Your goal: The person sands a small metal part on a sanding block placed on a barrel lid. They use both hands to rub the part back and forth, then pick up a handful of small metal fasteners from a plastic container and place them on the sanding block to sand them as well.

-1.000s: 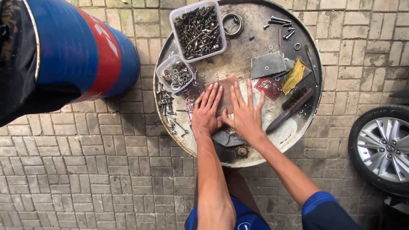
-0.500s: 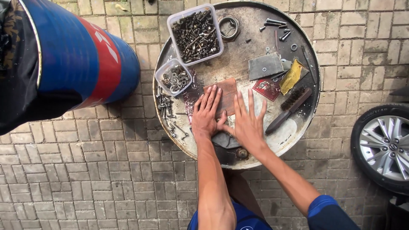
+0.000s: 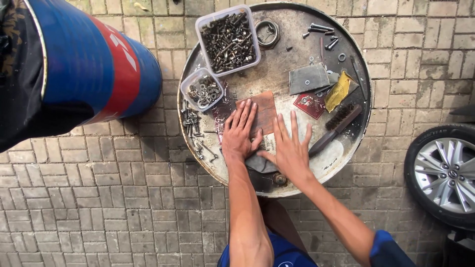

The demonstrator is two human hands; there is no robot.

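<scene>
My left hand (image 3: 239, 135) lies flat, fingers together, on a reddish-brown sheet of sandpaper (image 3: 265, 110) on the round metal drum top (image 3: 292, 47). My right hand (image 3: 290, 149) rests flat beside it with fingers spread, pressing on a pale paper sheet (image 3: 269, 142) and the edge of a grey cloth (image 3: 261, 164). Both hands hold nothing. A wire brush (image 3: 338, 126) lies just right of my right hand.
A large clear tub of screws and bolts (image 3: 228, 40) and a small tub of washers (image 3: 202, 90) sit at the drum's upper left. Loose bolts (image 3: 190, 121), grey sandpaper (image 3: 308, 79), a yellow rag (image 3: 338, 92) and a red packet (image 3: 310, 104) lie around. Blue barrel (image 3: 94, 59) left, car wheel (image 3: 445, 173) right.
Both hands stay flat on the sheets. The right hand has slid slightly down and right, its fingers spreading wider.
</scene>
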